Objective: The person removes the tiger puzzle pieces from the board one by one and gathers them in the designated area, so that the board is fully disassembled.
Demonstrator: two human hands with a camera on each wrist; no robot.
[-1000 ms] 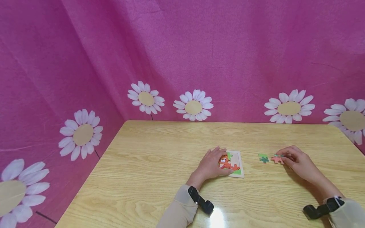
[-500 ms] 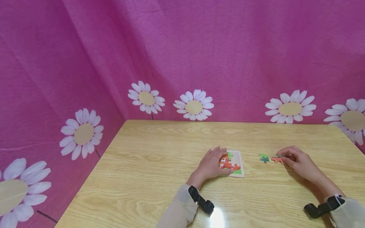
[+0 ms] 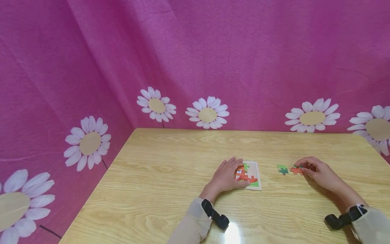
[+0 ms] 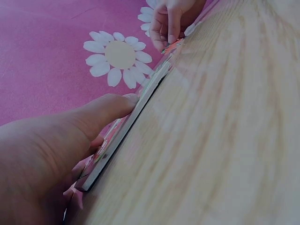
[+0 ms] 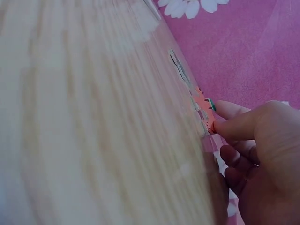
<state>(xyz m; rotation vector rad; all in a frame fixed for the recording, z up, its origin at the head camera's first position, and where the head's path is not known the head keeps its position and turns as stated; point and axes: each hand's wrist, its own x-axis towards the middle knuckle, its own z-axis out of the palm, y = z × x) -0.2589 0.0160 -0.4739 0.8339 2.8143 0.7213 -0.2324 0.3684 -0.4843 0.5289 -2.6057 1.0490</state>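
Observation:
A small square jigsaw puzzle board (image 3: 259, 184) with a pale frame lies on the table, partly filled with pieces showing an orange striped animal on green. My left hand (image 3: 226, 176) grips its left side, thumb along the near edge and fingers over the far edge, hiding that part. In the left wrist view the thumb (image 4: 110, 108) lies against the board's edge. To the right, my right hand (image 3: 318, 173) pinches an orange striped puzzle piece (image 3: 295, 170) between thumb and fingers, low over the table. Just left of it lies a green puzzle piece (image 3: 282, 169).
The wood-grained table (image 3: 170, 162) extends around both hands. A pink curtain (image 3: 259, 61) with white daisies hangs along its back and left edges. Each wrist wears a black strap with a camera, such as the left wrist camera (image 3: 223, 222).
The orange puzzle piece has turned slightly in my right fingers, its stripes now showing more clearly. My left hand stays on the board.

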